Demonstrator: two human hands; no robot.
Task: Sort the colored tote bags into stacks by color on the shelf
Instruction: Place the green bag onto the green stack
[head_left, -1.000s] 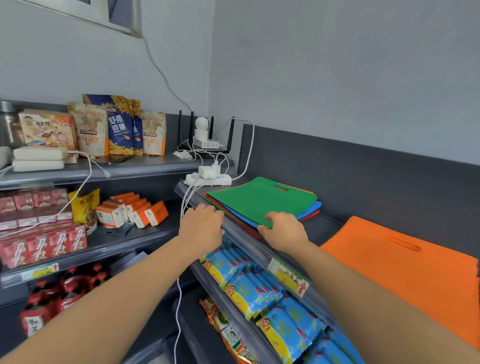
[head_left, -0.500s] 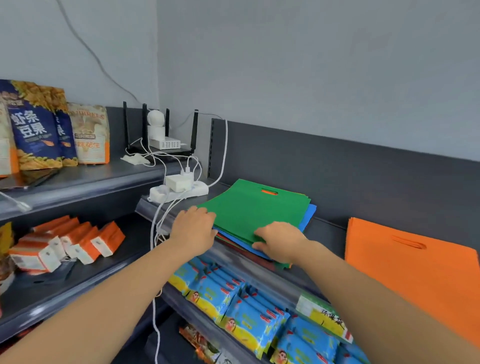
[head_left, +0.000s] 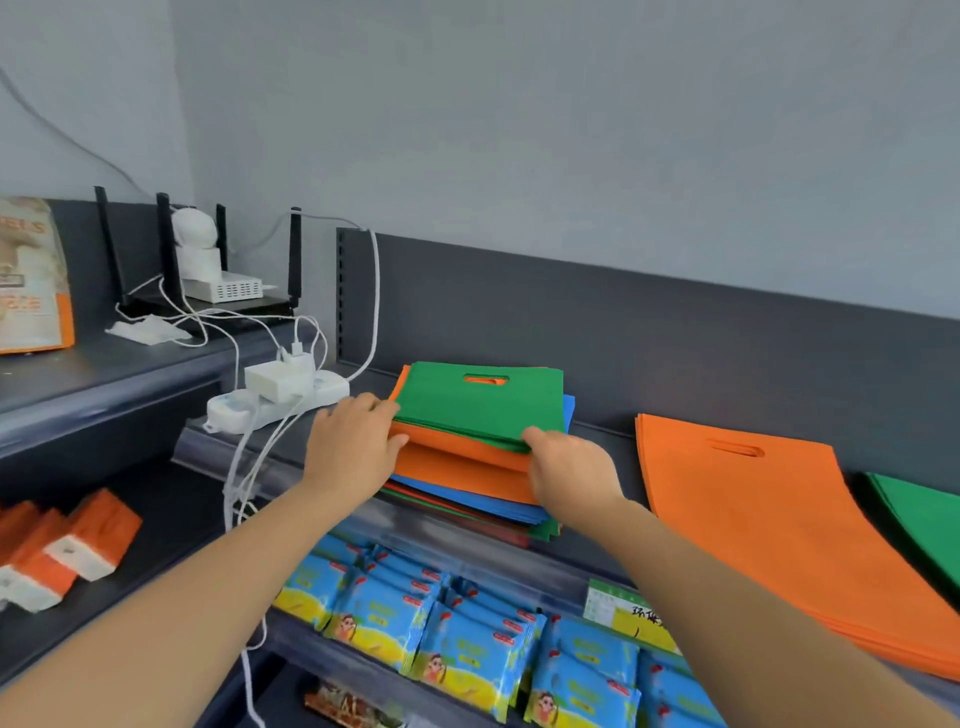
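left hand (head_left: 353, 449) and right hand (head_left: 569, 470) each pinch the near edge of the green tote bags (head_left: 483, 410) atop the mixed stack (head_left: 457, 499) on the shelf (head_left: 587, 556), probably several layers; light, limp, slippery fabric, so grip both corners.

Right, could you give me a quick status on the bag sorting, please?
Left grip and right grip pinching top green bags on mixed pile. Orange stack and green stack started alongside. Power strip beside pile, not blocking.

Above the dark grey shelf (head_left: 675, 353) rises a plain, evenly lit pale wall (head_left: 519, 130), cornering at the shelf's left.
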